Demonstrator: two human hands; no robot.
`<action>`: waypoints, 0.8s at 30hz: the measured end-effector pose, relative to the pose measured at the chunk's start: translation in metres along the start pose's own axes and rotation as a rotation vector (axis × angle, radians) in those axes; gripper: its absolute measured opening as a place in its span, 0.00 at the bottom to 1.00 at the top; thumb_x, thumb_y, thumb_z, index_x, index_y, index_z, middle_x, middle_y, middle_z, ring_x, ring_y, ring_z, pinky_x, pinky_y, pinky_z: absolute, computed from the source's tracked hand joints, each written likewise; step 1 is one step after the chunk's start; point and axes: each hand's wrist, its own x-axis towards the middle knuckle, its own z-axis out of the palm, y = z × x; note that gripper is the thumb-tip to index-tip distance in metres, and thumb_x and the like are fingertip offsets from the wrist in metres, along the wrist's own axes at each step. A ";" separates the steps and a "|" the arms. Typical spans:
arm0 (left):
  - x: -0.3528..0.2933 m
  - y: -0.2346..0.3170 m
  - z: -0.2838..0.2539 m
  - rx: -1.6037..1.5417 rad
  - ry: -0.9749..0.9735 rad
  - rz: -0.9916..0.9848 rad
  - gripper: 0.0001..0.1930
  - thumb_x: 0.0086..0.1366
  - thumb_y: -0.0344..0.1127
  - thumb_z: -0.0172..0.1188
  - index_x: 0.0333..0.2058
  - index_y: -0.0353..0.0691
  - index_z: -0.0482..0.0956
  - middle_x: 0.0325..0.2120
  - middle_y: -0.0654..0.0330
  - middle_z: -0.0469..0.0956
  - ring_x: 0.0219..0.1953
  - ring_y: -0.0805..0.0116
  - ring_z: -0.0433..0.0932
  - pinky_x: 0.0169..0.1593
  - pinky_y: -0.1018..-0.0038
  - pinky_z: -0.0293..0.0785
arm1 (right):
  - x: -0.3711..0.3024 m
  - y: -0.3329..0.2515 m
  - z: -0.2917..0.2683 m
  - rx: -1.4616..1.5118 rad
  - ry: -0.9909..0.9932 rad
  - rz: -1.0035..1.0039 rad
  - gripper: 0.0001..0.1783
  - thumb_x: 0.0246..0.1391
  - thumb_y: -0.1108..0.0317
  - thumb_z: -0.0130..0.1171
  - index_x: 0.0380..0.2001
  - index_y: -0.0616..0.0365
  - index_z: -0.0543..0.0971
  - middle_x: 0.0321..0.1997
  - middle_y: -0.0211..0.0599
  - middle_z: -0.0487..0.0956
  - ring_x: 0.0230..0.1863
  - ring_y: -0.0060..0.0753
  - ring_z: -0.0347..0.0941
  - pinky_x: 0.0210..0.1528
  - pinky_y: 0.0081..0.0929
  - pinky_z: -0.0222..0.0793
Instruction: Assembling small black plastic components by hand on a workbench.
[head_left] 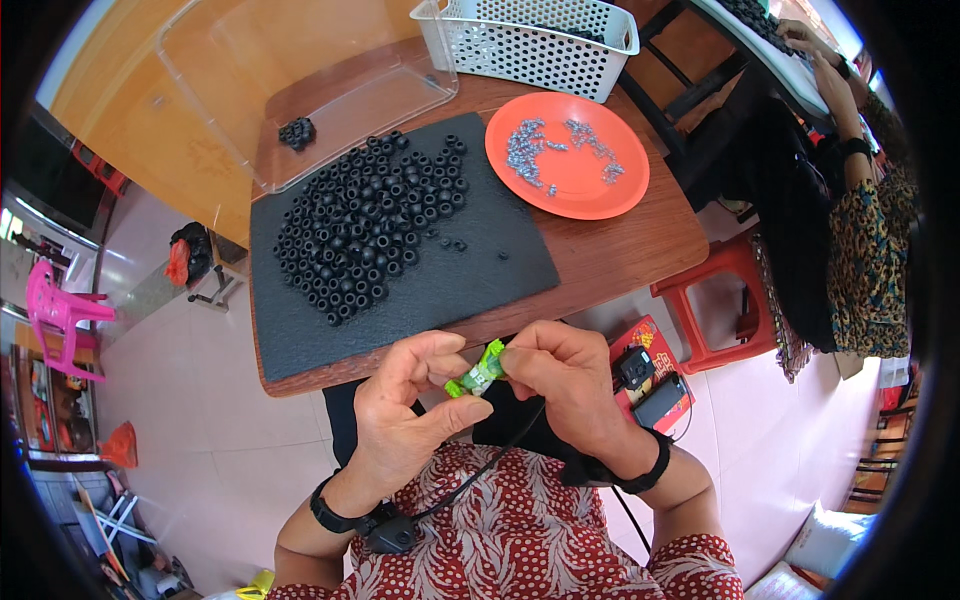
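Small twist-ended green-and-white plastic wrapper: located before the near edge of the brown wooden table. Right hand: pinched on one end. Left hand: half-curled at the other, grip unclear. Apparent step: unwrapping. Next move likely requires opposed pulling.

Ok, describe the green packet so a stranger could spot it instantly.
Find the wooden table. By its near edge, the right hand pinches a small packet beside the left hand. It is bright green with flared ends, unlike the black beads.
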 end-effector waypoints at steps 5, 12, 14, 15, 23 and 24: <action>0.001 -0.003 -0.005 0.015 0.030 0.037 0.18 0.54 0.26 0.64 0.42 0.30 0.71 0.32 0.58 0.76 0.31 0.74 0.74 0.35 0.79 0.72 | -0.010 0.010 0.008 -0.019 0.141 -0.064 0.04 0.48 0.74 0.55 0.26 0.65 0.75 0.22 0.28 0.74 0.23 0.16 0.65 0.24 0.16 0.60; 0.003 -0.002 -0.007 -0.364 -0.081 -0.445 0.14 0.62 0.35 0.55 0.38 0.27 0.74 0.33 0.50 0.77 0.27 0.67 0.77 0.27 0.73 0.76 | -0.010 0.018 -0.006 -1.077 0.115 -1.291 0.13 0.37 0.76 0.61 0.31 0.67 0.76 0.29 0.39 0.74 0.28 0.33 0.68 0.24 0.25 0.63; 0.006 -0.003 -0.006 -0.365 -0.090 -0.421 0.13 0.62 0.33 0.56 0.39 0.27 0.74 0.32 0.52 0.77 0.28 0.68 0.77 0.29 0.74 0.75 | -0.009 0.019 -0.005 -1.120 0.104 -1.330 0.16 0.35 0.73 0.62 0.32 0.69 0.76 0.29 0.41 0.74 0.28 0.32 0.67 0.24 0.24 0.62; 0.007 -0.003 -0.005 -0.364 -0.098 -0.397 0.13 0.61 0.32 0.57 0.39 0.27 0.74 0.32 0.53 0.77 0.29 0.70 0.76 0.30 0.76 0.74 | -0.009 0.022 -0.005 -1.165 0.120 -1.334 0.16 0.36 0.72 0.63 0.32 0.69 0.76 0.29 0.41 0.74 0.28 0.32 0.67 0.24 0.23 0.62; 0.010 -0.014 -0.011 -0.319 -0.083 -0.305 0.13 0.58 0.29 0.60 0.41 0.29 0.75 0.33 0.57 0.78 0.32 0.72 0.76 0.35 0.77 0.74 | -0.005 0.021 -0.010 -1.083 0.000 -1.160 0.13 0.42 0.73 0.62 0.34 0.66 0.76 0.30 0.41 0.74 0.29 0.36 0.68 0.27 0.27 0.64; 0.010 -0.014 -0.011 -0.322 -0.093 -0.297 0.13 0.58 0.29 0.60 0.41 0.29 0.75 0.34 0.57 0.78 0.33 0.72 0.76 0.36 0.77 0.74 | -0.006 0.021 -0.009 -0.934 0.072 -1.047 0.13 0.41 0.75 0.62 0.35 0.65 0.76 0.31 0.41 0.74 0.29 0.37 0.68 0.28 0.28 0.64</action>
